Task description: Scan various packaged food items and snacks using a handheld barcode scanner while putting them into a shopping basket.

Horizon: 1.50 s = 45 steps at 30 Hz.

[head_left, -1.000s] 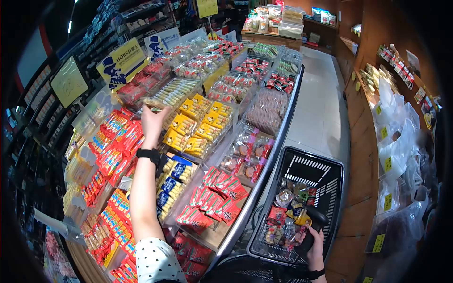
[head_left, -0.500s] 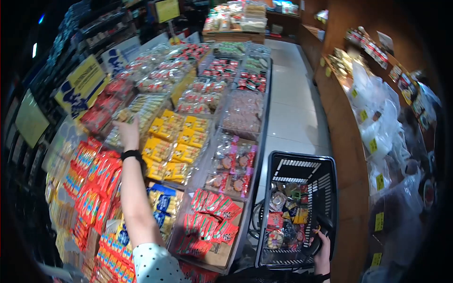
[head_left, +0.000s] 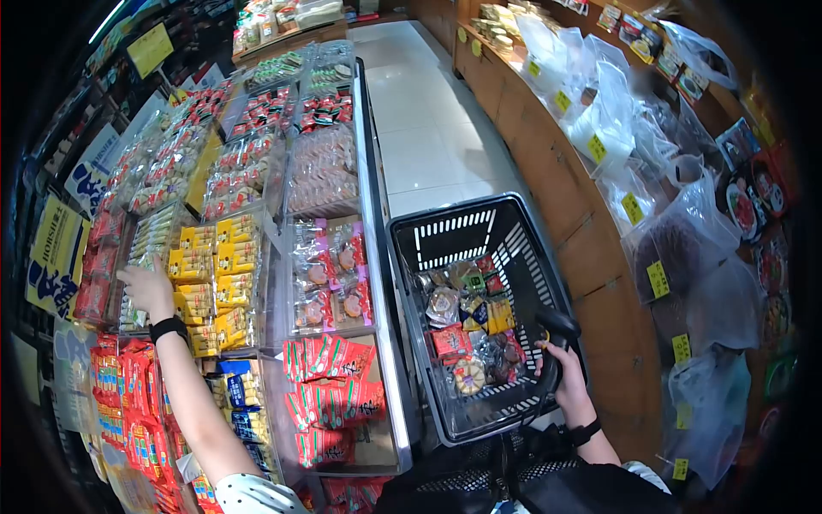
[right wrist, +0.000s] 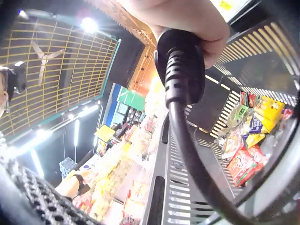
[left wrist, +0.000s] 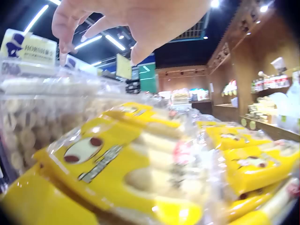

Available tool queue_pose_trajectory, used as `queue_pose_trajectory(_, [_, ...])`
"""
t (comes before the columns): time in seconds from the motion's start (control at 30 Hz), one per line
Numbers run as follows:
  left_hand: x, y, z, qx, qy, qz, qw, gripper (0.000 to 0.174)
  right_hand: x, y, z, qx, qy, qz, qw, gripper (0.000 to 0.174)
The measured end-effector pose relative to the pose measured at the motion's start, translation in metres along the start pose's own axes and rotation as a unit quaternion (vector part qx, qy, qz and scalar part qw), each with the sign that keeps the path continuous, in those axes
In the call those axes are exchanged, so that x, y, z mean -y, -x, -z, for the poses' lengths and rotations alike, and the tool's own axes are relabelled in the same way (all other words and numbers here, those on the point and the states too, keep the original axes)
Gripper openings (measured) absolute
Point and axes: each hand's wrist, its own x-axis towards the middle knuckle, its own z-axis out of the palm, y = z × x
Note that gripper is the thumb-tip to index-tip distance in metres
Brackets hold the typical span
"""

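Note:
My left hand (head_left: 151, 289) reaches over a clear bin of slim, pale wrapped sticks (head_left: 154, 233). In the left wrist view its fingers hang loosely bent, with nothing between them. Right beside it lie yellow packets (head_left: 233, 274) of finger-shaped biscuits, which fill the lower part of the left wrist view. My right hand (head_left: 569, 377) grips the black handle (right wrist: 180, 61) of a shopping basket (head_left: 445, 212). Inside the basket are several snack packs, among them a yellow packet (head_left: 501, 316), a red packet (head_left: 451, 341) and a clear pack of round biscuits (head_left: 469, 375).
Red packets (head_left: 334, 403) and clear packs with pink strips (head_left: 330, 270) fill bins between my arms. A metal edge (head_left: 377, 248) borders the display. A tiled aisle (head_left: 419, 111) runs ahead, with a wooden shelf unit (head_left: 548, 188) and plastic bags (head_left: 612, 128) along the right.
The view has swung right, shifting the display leftward. My left hand held a small pack over the sticks earlier and has let it go. The right hand keeps its grip on the basket handle.

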Motion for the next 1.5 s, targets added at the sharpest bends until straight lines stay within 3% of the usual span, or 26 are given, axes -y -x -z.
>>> queue_pose_trajectory(0.03, [-0.005, 0.01, 0.016, -0.07, 0.004, -0.041, 0.997, 0.067, 0.007, -0.001, -0.001, -0.005, -0.001, 0.011, 1.0, 0.028])
queue_pose_trajectory(0.07, [-0.023, 0.029, 0.067, -0.03, 0.058, -0.059, 0.996, 0.059, 0.011, -0.005, 0.002, 0.002, -0.004, 0.018, 1.0, 0.029])
queue_pose_trajectory(0.2, [-0.068, 0.092, 0.148, -0.1, 0.22, -0.278, 0.93, 0.055, 0.017, -0.021, 0.017, 0.02, -0.006, 0.031, 0.999, 0.031])
queue_pose_trajectory(0.23, [-0.081, 0.117, 0.175, -0.022, 0.267, -0.29, 0.919, 0.054, 0.019, -0.025, 0.022, 0.036, 0.004, 0.043, 0.998, 0.031])
queue_pose_trajectory(0.27, [-0.09, 0.139, 0.181, -0.005, 0.313, -0.344, 0.885, 0.056, 0.023, -0.029, 0.028, 0.039, 0.06, 0.045, 0.996, 0.033])
queue_pose_trajectory(0.3, [-0.099, 0.166, 0.204, 0.052, 0.374, -0.387, 0.841, 0.054, 0.023, -0.035, 0.036, 0.057, 0.125, 0.06, 0.989, 0.035])
queue_pose_trajectory(0.37, [-0.115, 0.216, 0.237, 0.249, 0.544, -0.361, 0.715, 0.041, 0.026, -0.037, 0.045, 0.095, 0.142, 0.058, 0.984, 0.036])
queue_pose_trajectory(0.4, [-0.121, 0.231, 0.264, 0.343, 0.585, -0.376, 0.632, 0.035, 0.029, -0.035, 0.048, 0.11, 0.143, 0.057, 0.982, 0.032])
queue_pose_trajectory(0.43, [-0.127, 0.247, 0.294, 0.448, 0.66, -0.327, 0.506, 0.031, 0.028, -0.037, 0.055, 0.127, 0.125, 0.049, 0.983, 0.036])
queue_pose_trajectory(0.47, [-0.132, 0.259, 0.309, 0.434, 0.717, -0.344, 0.423, 0.03, 0.027, -0.04, 0.062, 0.137, 0.125, 0.04, 0.982, 0.036])
queue_pose_trajectory(0.5, [-0.136, 0.269, 0.337, 0.402, 0.744, -0.381, 0.374, 0.029, 0.025, -0.042, 0.069, 0.146, 0.125, 0.03, 0.981, 0.035])
queue_pose_trajectory(0.53, [-0.142, 0.268, 0.356, 0.303, 0.744, -0.497, 0.328, 0.031, 0.022, -0.042, 0.077, 0.141, 0.135, 0.003, 0.981, 0.034])
queue_pose_trajectory(0.57, [-0.145, 0.275, 0.376, 0.3, 0.772, -0.495, 0.264, 0.028, 0.027, -0.037, 0.075, 0.135, 0.141, 0.013, 0.981, 0.031])
queue_pose_trajectory(0.63, [-0.149, 0.282, 0.384, 0.294, 0.78, -0.486, 0.262, 0.027, 0.02, -0.044, 0.092, 0.156, 0.101, -0.035, 0.982, 0.03])
queue_pose_trajectory(0.67, [-0.124, 0.289, 0.38, 0.287, 0.789, -0.478, 0.258, 0.027, 0.019, -0.044, 0.095, 0.139, 0.09, -0.028, 0.986, 0.031])
queue_pose_trajectory(0.83, [-0.159, 0.328, 0.418, 0.253, 0.829, -0.441, 0.233, 0.024, 0.021, -0.05, 0.105, 0.168, 0.068, -0.008, 0.983, 0.038])
queue_pose_trajectory(0.97, [-0.142, 0.345, 0.423, 0.221, 0.864, -0.405, 0.2, 0.022, 0.02, -0.054, 0.113, 0.194, 0.069, -0.016, 0.978, 0.035])
queue_pose_trajectory(1.5, [-0.144, 0.346, 0.442, 0.032, 0.953, -0.299, 0.02, 0.017, 0.022, -0.053, 0.117, 0.223, 0.086, -0.03, 0.971, 0.029])
